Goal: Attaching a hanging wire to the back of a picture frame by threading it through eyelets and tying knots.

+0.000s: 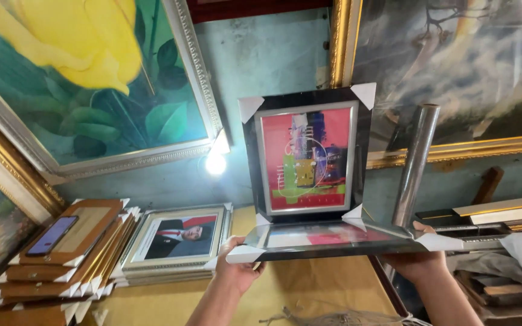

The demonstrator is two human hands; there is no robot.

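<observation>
My left hand grips the left end of a black framed picture held nearly flat, glass side up, with white cardboard corner guards. My right hand holds its right end from below. Just behind it, a second black frame with a red, green and purple abstract picture and white corner guards stands upright against the blue-green wall. Its image reflects in the glass of the frame I hold.
A framed portrait tops a stack at left, beside a pile of brown frames with a phone on it. A large yellow flower painting and a gilt-framed dark painting hang above. A clear film roll leans at right. Twine lies on the table.
</observation>
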